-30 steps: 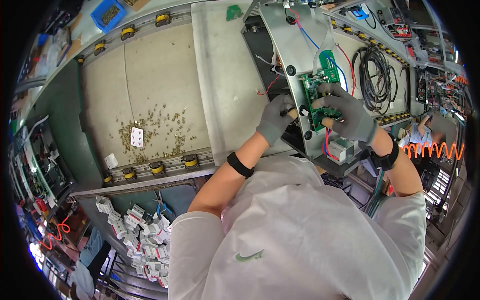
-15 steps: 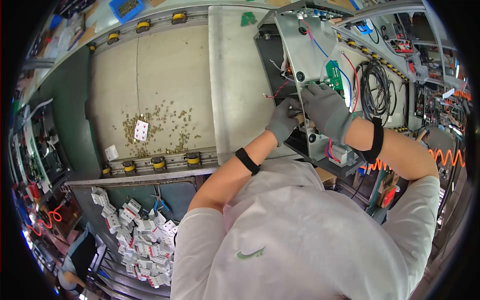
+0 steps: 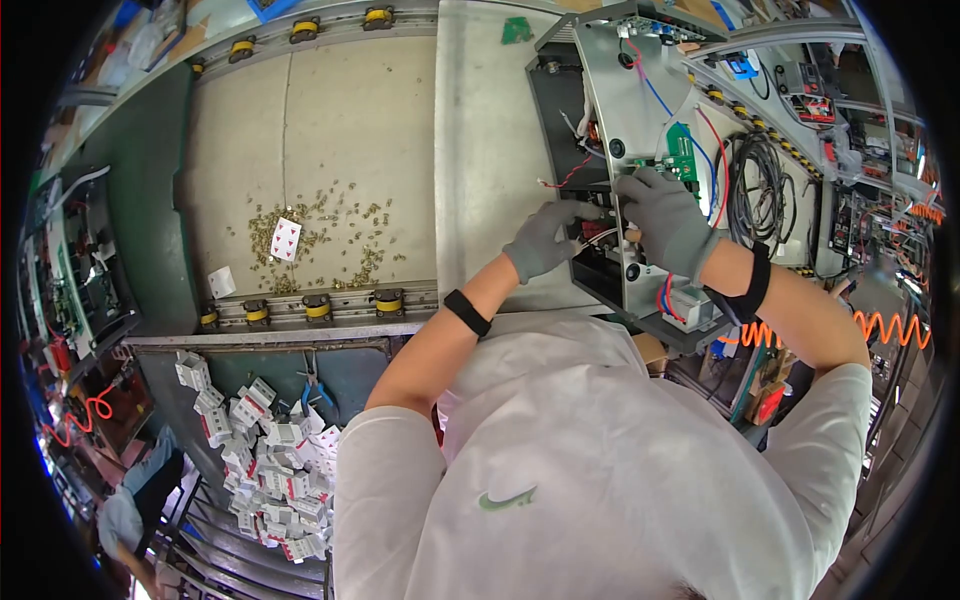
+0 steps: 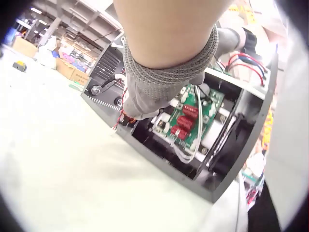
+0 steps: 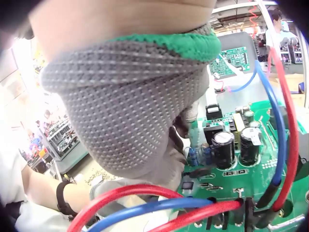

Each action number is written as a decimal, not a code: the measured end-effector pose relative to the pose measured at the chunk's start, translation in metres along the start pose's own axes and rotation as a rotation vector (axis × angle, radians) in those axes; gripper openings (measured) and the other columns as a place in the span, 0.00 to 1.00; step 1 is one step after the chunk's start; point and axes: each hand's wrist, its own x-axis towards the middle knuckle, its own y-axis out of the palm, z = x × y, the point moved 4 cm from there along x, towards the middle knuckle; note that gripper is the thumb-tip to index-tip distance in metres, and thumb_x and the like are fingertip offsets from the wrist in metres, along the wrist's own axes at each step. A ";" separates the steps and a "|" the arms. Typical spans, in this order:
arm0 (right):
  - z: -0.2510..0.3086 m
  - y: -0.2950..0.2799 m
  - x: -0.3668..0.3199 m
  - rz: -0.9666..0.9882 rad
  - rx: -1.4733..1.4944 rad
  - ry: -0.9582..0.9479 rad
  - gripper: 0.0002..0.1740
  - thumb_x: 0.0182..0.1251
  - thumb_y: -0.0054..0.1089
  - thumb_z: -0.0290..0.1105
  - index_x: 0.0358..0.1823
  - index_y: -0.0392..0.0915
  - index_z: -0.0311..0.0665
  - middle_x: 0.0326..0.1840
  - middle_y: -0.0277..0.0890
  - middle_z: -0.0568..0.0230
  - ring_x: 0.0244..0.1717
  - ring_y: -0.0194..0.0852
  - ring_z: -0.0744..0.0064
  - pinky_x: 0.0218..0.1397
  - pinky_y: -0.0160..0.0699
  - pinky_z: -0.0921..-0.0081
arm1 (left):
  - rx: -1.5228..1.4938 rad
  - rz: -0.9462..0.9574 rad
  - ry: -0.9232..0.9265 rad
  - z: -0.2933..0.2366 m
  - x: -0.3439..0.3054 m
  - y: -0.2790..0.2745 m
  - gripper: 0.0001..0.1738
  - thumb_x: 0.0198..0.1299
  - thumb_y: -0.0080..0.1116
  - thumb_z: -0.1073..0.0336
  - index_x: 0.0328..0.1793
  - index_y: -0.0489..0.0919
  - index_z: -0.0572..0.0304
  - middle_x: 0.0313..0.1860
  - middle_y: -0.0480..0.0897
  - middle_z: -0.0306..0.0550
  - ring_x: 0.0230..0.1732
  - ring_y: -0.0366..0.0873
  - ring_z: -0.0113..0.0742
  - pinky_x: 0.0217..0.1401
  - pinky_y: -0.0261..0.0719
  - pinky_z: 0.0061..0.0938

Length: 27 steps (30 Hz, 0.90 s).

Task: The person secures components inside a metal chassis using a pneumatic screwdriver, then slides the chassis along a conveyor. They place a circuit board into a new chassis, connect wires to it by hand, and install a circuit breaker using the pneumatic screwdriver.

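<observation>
A grey metal chassis [image 3: 600, 90] stands on edge, split by an upright metal plate. My gloved left hand [image 3: 545, 240] reaches into its left compartment, index finger extended and thumb apart. Beside that hand, white wires [image 4: 198, 135] loop over a green board with red components [image 4: 185, 122]. My gloved right hand [image 3: 665, 215] is on the plate's other side, fingers bent down at a green circuit board [image 5: 256, 176] with black capacitors [image 5: 223, 150]. Its thumb is near the white wires' upper end at the plate; its fingertips are hidden, so I cannot tell whether they grip anything.
Red and blue cables [image 5: 273, 121] arch over the circuit board. Right of the chassis lies a coil of black cable [image 3: 757, 185]. Small brass parts [image 3: 340, 240] and a playing card [image 3: 285, 240] are scattered at left. White modules [image 3: 265, 450] and pliers [image 3: 315, 385] lie below.
My left hand has drawn back left from the plate, its thumb and index finger spreading. My right hand has shifted from over the green board toward the plate edge. White wires now show between the hands.
</observation>
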 end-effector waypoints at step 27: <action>-0.023 -0.062 -0.037 -0.387 0.355 0.182 0.09 0.56 0.55 0.26 0.37 0.70 0.32 0.41 0.68 0.50 0.40 0.69 0.45 0.41 0.70 0.59 | -0.279 -0.381 -0.141 0.046 0.023 0.012 0.16 0.52 0.57 0.80 0.49 0.75 0.66 0.38 0.81 0.46 0.40 0.81 0.36 0.50 0.78 0.30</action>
